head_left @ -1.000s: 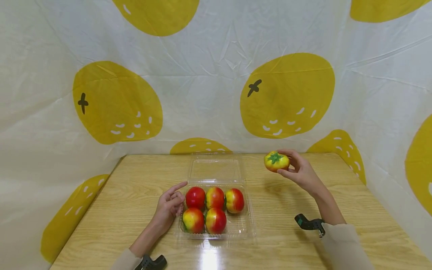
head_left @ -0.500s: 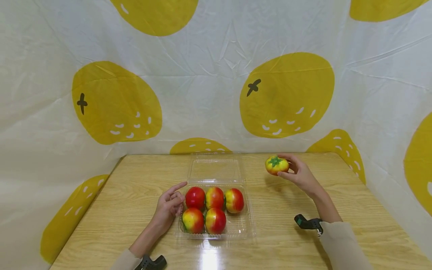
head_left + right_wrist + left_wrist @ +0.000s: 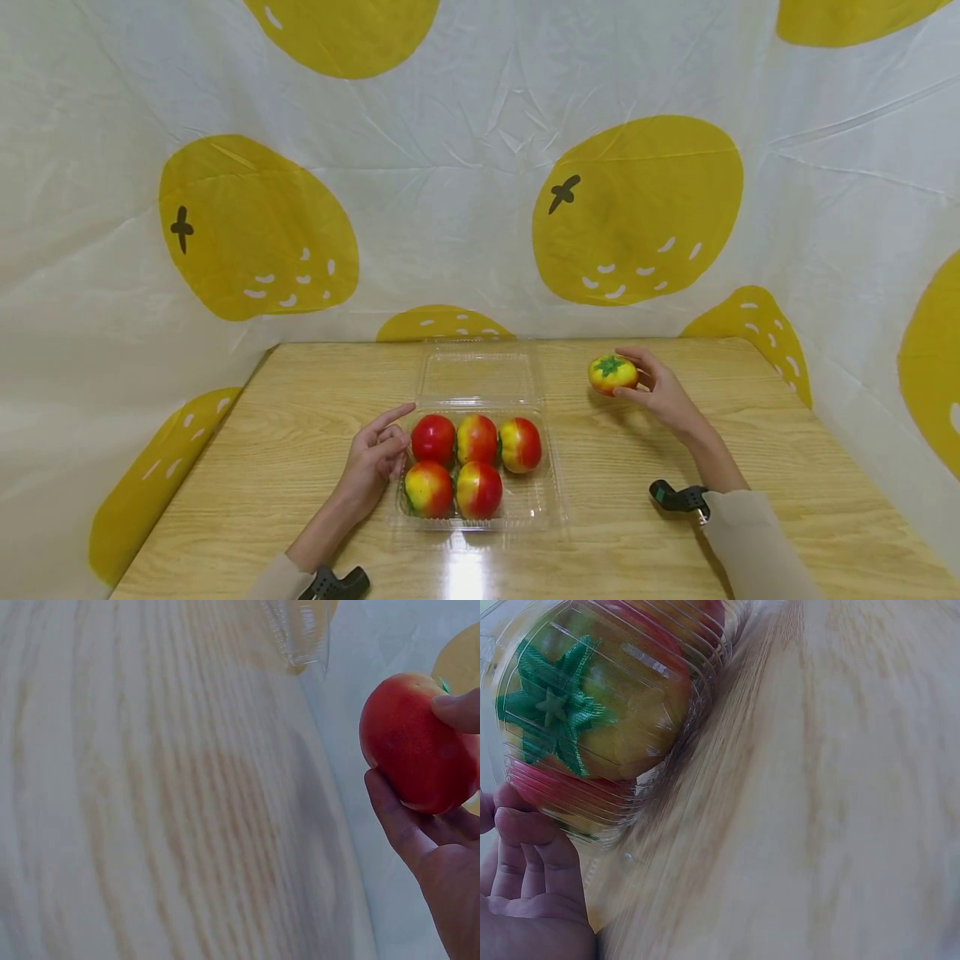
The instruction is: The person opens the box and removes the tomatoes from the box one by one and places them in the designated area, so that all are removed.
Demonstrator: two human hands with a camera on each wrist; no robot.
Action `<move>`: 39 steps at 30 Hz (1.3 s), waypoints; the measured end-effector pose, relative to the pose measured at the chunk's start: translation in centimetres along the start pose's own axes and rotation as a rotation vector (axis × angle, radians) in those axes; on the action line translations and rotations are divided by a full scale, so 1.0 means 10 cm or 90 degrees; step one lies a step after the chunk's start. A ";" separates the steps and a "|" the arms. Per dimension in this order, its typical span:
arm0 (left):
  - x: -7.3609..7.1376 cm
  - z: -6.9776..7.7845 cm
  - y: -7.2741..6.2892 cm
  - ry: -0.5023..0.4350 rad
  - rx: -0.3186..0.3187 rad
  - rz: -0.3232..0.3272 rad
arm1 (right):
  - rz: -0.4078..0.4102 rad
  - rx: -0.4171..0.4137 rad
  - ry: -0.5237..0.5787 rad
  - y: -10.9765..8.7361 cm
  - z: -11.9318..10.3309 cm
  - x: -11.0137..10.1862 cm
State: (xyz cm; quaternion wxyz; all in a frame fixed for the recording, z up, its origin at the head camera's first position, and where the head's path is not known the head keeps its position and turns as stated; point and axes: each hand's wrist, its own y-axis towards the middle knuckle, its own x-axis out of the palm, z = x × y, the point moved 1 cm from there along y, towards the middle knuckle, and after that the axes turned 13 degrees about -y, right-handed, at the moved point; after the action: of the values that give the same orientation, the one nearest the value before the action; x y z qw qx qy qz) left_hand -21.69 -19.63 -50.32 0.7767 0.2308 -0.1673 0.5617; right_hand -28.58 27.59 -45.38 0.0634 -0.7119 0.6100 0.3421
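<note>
An open clear plastic clamshell container (image 3: 525, 508) lies on the table with several red-and-yellow toy tomatoes (image 3: 477, 490) in two rows. In the back row sit three, and the front right spot of the tray holds none. My left hand (image 3: 375, 458) pinches the container's left rim, its index finger stretched along the edge; the left wrist view shows fingertips (image 3: 526, 825) against the ribbed wall. Right of the container, above the table, my right hand (image 3: 663, 396) holds another toy tomato (image 3: 612, 375) between thumb and fingers, green star-shaped leaf toward the head camera.
The container's lid (image 3: 480, 375) lies folded back toward the far table edge. A wooden table (image 3: 300, 400) carries everything. Behind and beside it hangs a pale cloth (image 3: 450, 208) printed with large yellow fruit. Black camera mounts (image 3: 678, 497) sit on both wrists.
My right hand has moved down slightly and a little toward me, lowering the held toy tomato nearer the table. The left hand and the container have stayed in place.
</note>
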 end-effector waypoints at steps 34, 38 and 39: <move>0.01 0.00 0.00 0.019 0.000 0.010 | -0.070 0.054 -0.050 -0.02 0.21 0.05; 0.02 0.00 0.00 0.021 -0.001 0.009 | -0.077 0.053 -0.048 -0.02 0.21 0.05; 0.02 0.00 0.00 0.022 0.000 0.009 | -0.078 0.054 -0.047 -0.02 0.21 0.05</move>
State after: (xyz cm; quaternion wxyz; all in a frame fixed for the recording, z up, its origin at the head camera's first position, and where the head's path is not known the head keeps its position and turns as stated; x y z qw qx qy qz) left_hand -21.60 -19.52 -50.20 0.7756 0.2197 -0.1557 0.5709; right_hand -29.28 28.25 -47.30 0.1367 -0.7316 0.5762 0.3377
